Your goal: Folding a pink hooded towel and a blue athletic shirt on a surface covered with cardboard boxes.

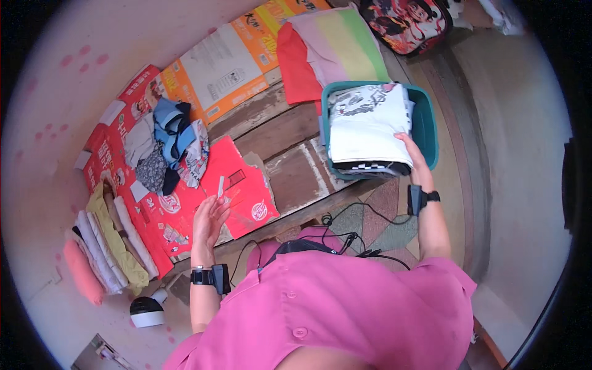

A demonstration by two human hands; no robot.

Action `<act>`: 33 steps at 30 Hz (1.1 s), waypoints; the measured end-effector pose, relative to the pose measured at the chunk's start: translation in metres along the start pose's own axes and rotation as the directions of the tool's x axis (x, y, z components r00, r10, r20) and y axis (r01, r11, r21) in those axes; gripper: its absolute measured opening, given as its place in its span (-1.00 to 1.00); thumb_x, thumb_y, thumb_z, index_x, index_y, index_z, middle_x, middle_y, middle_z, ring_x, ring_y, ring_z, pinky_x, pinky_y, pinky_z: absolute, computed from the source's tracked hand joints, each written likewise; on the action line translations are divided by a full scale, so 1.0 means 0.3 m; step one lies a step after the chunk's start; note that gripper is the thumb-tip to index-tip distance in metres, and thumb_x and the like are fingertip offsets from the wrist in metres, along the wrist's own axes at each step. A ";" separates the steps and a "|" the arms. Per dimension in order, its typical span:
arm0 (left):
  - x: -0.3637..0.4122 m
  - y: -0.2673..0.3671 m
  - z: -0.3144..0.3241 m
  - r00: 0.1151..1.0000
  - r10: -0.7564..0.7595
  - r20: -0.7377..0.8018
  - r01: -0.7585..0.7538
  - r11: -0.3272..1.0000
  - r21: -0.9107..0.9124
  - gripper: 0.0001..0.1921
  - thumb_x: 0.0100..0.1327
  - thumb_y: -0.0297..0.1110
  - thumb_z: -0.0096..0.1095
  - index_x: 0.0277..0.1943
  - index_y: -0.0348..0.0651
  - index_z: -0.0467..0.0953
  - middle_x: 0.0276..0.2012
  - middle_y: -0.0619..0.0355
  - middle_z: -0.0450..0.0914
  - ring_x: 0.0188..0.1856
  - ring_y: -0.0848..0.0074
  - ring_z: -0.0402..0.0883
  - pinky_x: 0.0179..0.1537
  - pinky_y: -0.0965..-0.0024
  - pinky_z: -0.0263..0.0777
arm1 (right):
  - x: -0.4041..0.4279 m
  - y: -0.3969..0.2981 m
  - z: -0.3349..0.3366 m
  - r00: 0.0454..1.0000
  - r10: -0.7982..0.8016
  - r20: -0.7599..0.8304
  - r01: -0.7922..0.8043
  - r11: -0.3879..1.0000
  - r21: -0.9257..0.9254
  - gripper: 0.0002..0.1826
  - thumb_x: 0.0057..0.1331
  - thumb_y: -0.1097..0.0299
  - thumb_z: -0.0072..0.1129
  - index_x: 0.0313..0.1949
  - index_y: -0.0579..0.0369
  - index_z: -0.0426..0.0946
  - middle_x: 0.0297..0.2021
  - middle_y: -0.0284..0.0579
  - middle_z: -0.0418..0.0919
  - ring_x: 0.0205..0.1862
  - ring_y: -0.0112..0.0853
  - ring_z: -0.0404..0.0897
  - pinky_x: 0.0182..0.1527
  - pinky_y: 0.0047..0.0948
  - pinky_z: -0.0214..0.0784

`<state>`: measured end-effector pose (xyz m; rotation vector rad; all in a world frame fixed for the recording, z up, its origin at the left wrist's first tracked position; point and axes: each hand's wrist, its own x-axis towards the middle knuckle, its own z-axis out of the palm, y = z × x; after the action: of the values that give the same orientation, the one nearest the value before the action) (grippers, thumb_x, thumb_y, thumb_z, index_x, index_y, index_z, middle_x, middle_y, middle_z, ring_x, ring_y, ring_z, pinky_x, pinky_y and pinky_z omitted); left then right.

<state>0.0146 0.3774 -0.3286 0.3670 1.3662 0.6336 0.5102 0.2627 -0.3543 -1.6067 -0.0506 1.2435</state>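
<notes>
My right hand (pixel 415 159) rests at the right front edge of a stack of folded clothes (pixel 370 129), its fingers on the white printed garment on top. The stack sits in a teal plastic basket (pixel 426 134) at the right; the thumb side shows, but whether the hand grips the cloth cannot be told. My left hand (pixel 212 217) is raised, palm up, over the red cardboard at the left, fingers apart, nothing visible in it. Beyond it lies a loose pile of clothes (pixel 171 138), with blue, grey and printed pieces.
Flattened red cardboard (pixel 245 189) and orange cardboard (pixel 222 69) cover part of a wooden platform (pixel 296 180). A striped cloth (pixel 342 44) lies behind the basket, near a printed bag (pixel 407 21). Folded textiles (pixel 111 240) stand far left. Black cables (pixel 384 215) hang near my lap.
</notes>
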 end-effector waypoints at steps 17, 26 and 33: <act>-0.040 0.160 -0.450 0.989 0.150 0.007 -0.143 0.953 -0.269 -0.80 0.24 -0.32 0.03 -0.12 -0.21 0.39 -0.28 0.07 0.50 -0.19 0.31 0.54 -0.18 0.33 0.46 | -0.498 -0.249 0.767 0.518 -0.740 0.429 0.854 0.422 -0.304 -0.59 0.27 0.28 -0.09 0.08 0.15 0.27 0.00 -0.08 0.41 -0.02 -0.30 0.43 0.04 -0.39 0.27; -0.087 0.171 -0.831 0.975 0.200 -0.101 -0.224 0.905 -0.363 -0.79 0.24 -0.34 0.02 -0.10 -0.21 0.37 -0.26 0.06 0.49 -0.19 0.30 0.54 -0.19 0.30 0.46 | -0.298 -0.176 1.603 0.736 -0.332 0.589 0.153 0.930 0.334 -0.47 0.23 0.26 -0.04 0.16 0.13 0.09 0.05 0.01 0.29 0.04 -0.25 0.36 0.00 -0.25 0.33; -0.095 0.114 -0.976 0.969 0.157 -0.188 -0.224 0.880 -0.418 -0.77 0.24 -0.35 0.01 -0.07 -0.20 0.35 -0.25 0.08 0.48 -0.19 0.31 0.53 -0.17 0.28 0.44 | -0.165 -0.042 1.437 0.805 -0.332 0.491 0.370 0.929 0.022 -0.37 0.22 0.34 0.00 0.22 0.08 -0.04 0.06 -0.01 0.17 0.11 -0.23 0.26 0.05 -0.31 0.25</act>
<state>-0.2804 0.3527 -0.3401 0.0901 1.2907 1.1283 0.1830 0.5355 -0.2705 -1.2301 -0.6969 1.3274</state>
